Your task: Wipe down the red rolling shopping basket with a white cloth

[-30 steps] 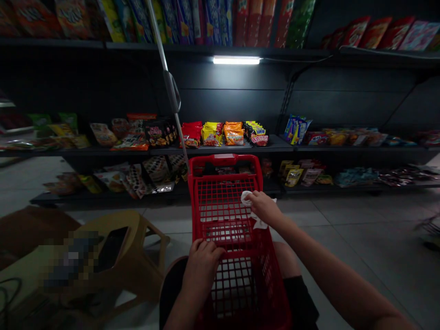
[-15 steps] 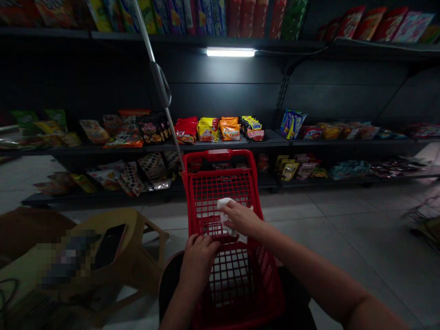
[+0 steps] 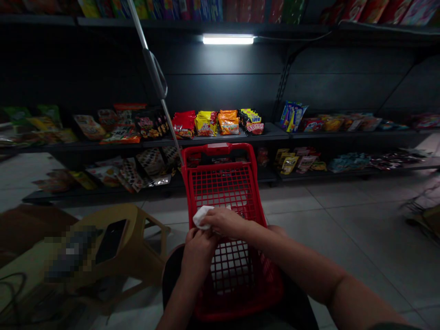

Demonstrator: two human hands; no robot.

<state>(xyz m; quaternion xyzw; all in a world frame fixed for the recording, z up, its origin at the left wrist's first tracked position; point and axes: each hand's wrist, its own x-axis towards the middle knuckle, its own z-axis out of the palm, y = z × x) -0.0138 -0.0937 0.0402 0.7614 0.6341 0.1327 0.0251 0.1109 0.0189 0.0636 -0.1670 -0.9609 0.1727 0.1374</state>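
Note:
A red plastic shopping basket with grid walls stands tilted between my knees. My right hand is closed on a crumpled white cloth or tissue, pressed near the basket's middle bar. Just below it, my left hand has its fingers curled over that same bar at the left side. The two hands are close together, and the right one partly covers the left fingertips. A silver pole with a grey grip rises from the basket's far left corner.
Shelves ahead hold bagged snacks under a lit tube lamp. To my left stands a tan plastic stool with a phone and a blurred-out item on it. Tiled floor lies to the right.
My right hand has moved left and slightly down with the white cloth, ending next to my left hand. The left hand stays on the bar. The view has tipped down slightly.

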